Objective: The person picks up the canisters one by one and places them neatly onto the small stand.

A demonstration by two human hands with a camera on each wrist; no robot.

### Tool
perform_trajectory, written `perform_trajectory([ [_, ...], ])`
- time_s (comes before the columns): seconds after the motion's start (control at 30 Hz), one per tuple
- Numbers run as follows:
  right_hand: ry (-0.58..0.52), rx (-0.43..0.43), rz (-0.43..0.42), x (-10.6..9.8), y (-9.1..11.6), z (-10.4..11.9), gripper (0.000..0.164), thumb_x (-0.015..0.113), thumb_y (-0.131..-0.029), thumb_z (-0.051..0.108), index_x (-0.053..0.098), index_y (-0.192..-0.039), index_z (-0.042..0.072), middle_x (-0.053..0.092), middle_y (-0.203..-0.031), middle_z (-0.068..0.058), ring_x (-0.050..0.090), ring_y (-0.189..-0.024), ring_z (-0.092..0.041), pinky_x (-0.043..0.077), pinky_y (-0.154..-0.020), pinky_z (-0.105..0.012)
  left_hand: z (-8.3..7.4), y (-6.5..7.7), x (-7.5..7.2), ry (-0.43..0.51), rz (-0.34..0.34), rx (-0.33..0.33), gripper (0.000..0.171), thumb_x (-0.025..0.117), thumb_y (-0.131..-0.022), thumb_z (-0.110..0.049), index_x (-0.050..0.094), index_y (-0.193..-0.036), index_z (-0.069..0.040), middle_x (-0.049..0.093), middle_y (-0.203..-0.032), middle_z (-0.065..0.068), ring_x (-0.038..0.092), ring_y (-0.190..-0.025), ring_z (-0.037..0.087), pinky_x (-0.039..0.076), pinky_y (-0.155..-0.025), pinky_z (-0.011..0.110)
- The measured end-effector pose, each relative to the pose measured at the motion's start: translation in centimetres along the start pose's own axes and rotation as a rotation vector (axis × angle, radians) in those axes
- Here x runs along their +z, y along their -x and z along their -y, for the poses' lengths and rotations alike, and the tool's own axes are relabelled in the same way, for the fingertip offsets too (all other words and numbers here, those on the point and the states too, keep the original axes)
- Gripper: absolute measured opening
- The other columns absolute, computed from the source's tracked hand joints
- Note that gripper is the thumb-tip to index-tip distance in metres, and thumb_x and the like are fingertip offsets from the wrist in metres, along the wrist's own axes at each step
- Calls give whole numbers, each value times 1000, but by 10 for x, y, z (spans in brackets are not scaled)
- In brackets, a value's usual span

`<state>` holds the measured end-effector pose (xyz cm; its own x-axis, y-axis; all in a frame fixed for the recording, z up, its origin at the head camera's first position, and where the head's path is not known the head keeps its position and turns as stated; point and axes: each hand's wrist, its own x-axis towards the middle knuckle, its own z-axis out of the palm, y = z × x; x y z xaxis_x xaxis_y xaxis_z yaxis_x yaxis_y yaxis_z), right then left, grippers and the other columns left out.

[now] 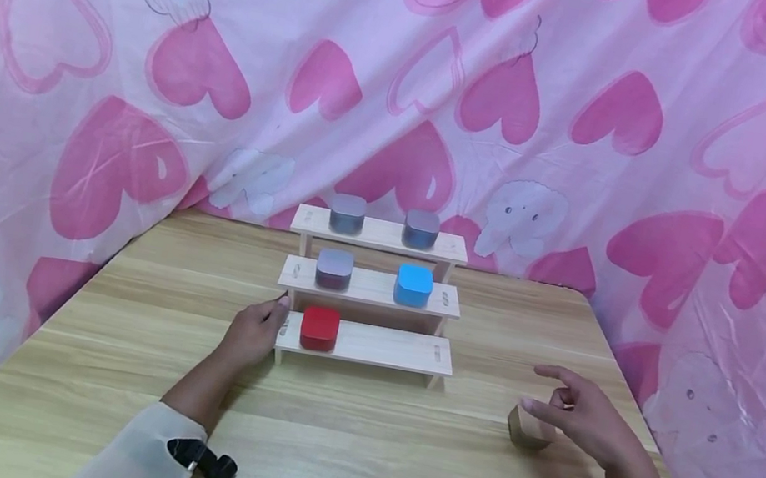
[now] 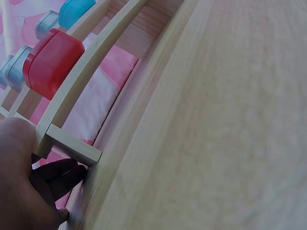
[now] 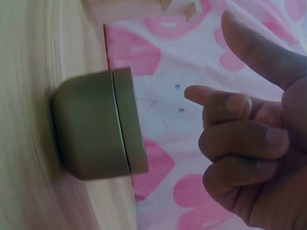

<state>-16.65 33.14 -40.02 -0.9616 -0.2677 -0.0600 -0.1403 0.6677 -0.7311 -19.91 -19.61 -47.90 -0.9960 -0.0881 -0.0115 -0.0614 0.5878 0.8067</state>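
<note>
My left hand (image 1: pixel 255 332) grips the left end of a three-tier wooden display stand (image 1: pixel 391 349), its fingers beside the end leg in the left wrist view. On the lowest tier, near that hand, sits a red lidded tin (image 1: pixel 319 328). A bright blue tin (image 1: pixel 413 286) and a greyish-purple tin (image 1: pixel 334 270) share the middle tier. My right hand (image 1: pixel 581 416) hovers over a gold-brown lidded tin (image 3: pixel 91 127) on the table. Its thumb and index finger are spread apart, the other fingers bent, and a gap shows between hand and tin in the right wrist view.
Two grey-blue tins, a left one (image 1: pixel 346 214) and a right one (image 1: pixel 421 229), stand on the top tier. The wood-grain table (image 1: pixel 348 445) runs back to a pink heart-patterned curtain (image 1: pixel 215 152), which also hangs along both sides.
</note>
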Motion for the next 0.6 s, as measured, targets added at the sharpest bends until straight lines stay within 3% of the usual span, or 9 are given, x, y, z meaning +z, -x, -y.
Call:
perform_trajectory([
  [0.2, 57, 28, -22, -3, 4, -8, 79, 88, -93, 29, 52, -157, -2, 46, -68, 3, 40, -58, -7, 38, -52, -28, 1, 0, 0, 12, 8, -5, 73, 28, -117, -60, 51, -163, -7, 51, -164, 26, 43, -157, 51, 35, -130, 66],
  [0.33, 85, 39, -26, -5, 4, -16, 80, 91, -90, 28, 54, -154, -4, 45, -70, 3, 40, -58, -7, 37, -52, -27, 1, 0, 0, 18, 3, -2, 72, 28, -117, -59, 51, -162, -7, 53, -164, 26, 44, -157, 50, 36, -130, 65],
  [0.47, 163, 59, -29, -8, 6, -21, 79, 93, -87, 30, 59, -151, -2, 53, -84, -5, 48, -75, -13, 39, -60, -26, 1, 1, 0, 23, -5, -1, 71, 29, -117, -58, 52, -162, -8, 54, -163, 25, 45, -156, 49, 36, -130, 65],
  [0.6, 200, 73, 0, -12, 7, -26, 79, 94, -85, 26, 57, -151, 0, 59, -110, -23, 57, -90, -23, 45, -70, -29, 0, 1, 1, 24, -9, -1, 69, 30, -118, -57, 54, -160, -8, 56, -161, 25, 47, -155, 49, 37, -129, 65],
])
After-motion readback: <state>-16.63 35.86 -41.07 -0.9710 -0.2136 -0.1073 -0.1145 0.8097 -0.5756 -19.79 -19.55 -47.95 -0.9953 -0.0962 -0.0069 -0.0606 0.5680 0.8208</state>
